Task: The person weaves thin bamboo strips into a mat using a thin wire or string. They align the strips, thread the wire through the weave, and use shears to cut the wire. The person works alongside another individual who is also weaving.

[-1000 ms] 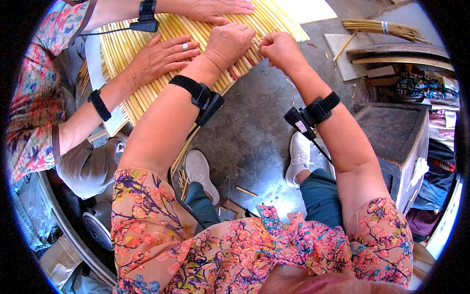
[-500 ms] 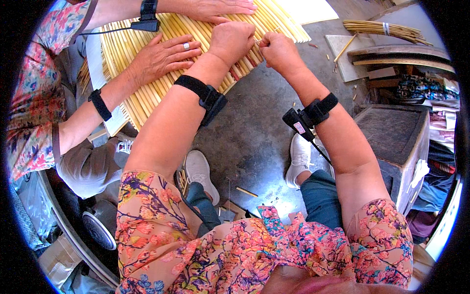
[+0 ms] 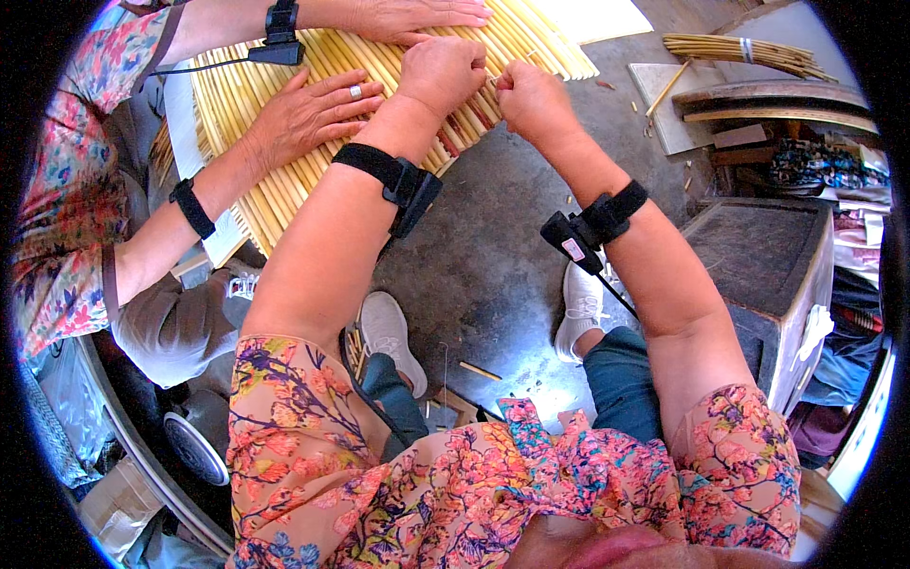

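Observation:
A mat of pale yellow bamboo strips (image 3: 284, 104) lies slanted across the top of the view. My left hand (image 3: 444, 71) is closed on the mat's near edge, knuckles up. My right hand (image 3: 531, 95) is closed just beside it at the same edge, pinching a thin strip or strand; what exactly it grips is hidden by the fingers. Both my wrists carry black straps with small devices. A co-worker's hand with a ring (image 3: 308, 114) lies flat on the mat to the left, and their other hand (image 3: 417, 14) presses it at the top.
A tied bundle of bamboo sticks (image 3: 730, 52) and flat boards (image 3: 758, 104) lie at upper right. A dark box-like stand (image 3: 768, 256) is at right. My white shoes (image 3: 389, 332) rest on the grey concrete floor (image 3: 493, 266), with scattered stick scraps. The co-worker sits at left.
My two hands have drawn slightly closer together at the mat's edge; the co-worker's hands stay flat on the mat.

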`<state>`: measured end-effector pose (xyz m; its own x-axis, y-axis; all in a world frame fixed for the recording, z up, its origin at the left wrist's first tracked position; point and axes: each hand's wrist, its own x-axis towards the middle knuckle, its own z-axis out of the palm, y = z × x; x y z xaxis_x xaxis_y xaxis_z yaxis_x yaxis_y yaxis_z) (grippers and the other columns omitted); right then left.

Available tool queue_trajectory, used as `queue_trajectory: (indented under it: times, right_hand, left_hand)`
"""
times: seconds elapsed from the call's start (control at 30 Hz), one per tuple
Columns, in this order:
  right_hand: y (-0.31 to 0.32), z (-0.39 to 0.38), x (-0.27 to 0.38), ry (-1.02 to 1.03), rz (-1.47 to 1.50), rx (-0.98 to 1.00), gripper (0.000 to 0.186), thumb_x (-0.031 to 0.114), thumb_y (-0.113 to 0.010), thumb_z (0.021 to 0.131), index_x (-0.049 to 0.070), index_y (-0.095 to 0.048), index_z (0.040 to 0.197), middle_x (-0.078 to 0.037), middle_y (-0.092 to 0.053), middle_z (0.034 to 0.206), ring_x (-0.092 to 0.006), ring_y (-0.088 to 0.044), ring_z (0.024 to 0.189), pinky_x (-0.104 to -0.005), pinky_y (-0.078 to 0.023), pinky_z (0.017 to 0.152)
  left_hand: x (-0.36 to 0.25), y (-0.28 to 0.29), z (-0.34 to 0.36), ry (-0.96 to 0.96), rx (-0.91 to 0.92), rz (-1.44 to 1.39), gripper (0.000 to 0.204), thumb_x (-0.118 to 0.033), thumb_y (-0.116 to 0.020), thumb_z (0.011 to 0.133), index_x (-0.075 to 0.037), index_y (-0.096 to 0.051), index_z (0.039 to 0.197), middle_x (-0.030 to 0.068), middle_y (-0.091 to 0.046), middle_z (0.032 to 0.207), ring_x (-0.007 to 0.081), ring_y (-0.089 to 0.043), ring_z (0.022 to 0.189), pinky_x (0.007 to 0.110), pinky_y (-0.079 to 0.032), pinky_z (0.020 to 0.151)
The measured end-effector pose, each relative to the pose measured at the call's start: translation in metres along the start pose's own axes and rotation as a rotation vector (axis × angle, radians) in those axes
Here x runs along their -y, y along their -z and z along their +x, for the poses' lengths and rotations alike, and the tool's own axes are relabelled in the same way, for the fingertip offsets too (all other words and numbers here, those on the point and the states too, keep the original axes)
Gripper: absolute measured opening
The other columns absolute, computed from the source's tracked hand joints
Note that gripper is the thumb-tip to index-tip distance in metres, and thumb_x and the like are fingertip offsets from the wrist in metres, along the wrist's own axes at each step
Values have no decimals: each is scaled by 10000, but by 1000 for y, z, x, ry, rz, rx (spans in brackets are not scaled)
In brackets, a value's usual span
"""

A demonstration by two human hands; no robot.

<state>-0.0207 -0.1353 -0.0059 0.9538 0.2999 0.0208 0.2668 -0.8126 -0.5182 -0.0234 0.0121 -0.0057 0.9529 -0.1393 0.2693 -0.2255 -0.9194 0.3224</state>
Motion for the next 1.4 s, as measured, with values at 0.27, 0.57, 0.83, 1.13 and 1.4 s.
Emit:
queue_trajectory:
  times: [0.27, 0.57, 0.83, 1.13, 1.4]
  right_hand:
    - [0, 5, -5, 27, 105, 9, 142, 139, -543, 711, 54, -649, 753, -200, -635, 793, -364, -619, 787, -441, -489, 728]
    - [5, 11, -16, 39, 207, 110, 119, 92, -546, 733, 34, -640, 778, -117, -617, 682, -217, -578, 563, -334, -479, 542]
    - [9, -1, -2, 70, 40, -13, 148, 136, -531, 729, 66, -658, 760, -181, -642, 795, -350, -623, 792, -429, -492, 733]
    - [6, -2, 3, 11, -12, -12, 148, 128, -544, 739, 44, -637, 818, -216, -634, 826, -370, -620, 823, -447, -490, 747]
    - [3, -11, 7, 2, -45, -86, 134, 177, -557, 792, 48, -595, 790, -189, -628, 792, -364, -606, 779, -443, -479, 695]
  left_hand:
    - [5, -6, -2, -48, -43, -46, 145, -244, -581, 765, -109, -614, 810, 131, -627, 770, 314, -616, 736, 426, -487, 650]
    - [-1, -6, -8, -183, -149, -1, 112, -200, -549, 797, -91, -526, 803, 132, -601, 764, 326, -606, 740, 434, -484, 619]
    - [0, -3, 3, -130, -10, 12, 144, -222, -534, 787, -85, -581, 794, 155, -616, 699, 339, -617, 699, 462, -478, 625]
    - [9, -11, 12, -61, -7, -79, 180, -218, -553, 720, -66, -648, 713, 185, -608, 690, 350, -609, 699, 448, -472, 658]
    - [3, -10, 7, 18, -12, -113, 130, -190, -603, 689, -70, -649, 715, 164, -625, 735, 328, -612, 718, 422, -481, 667]
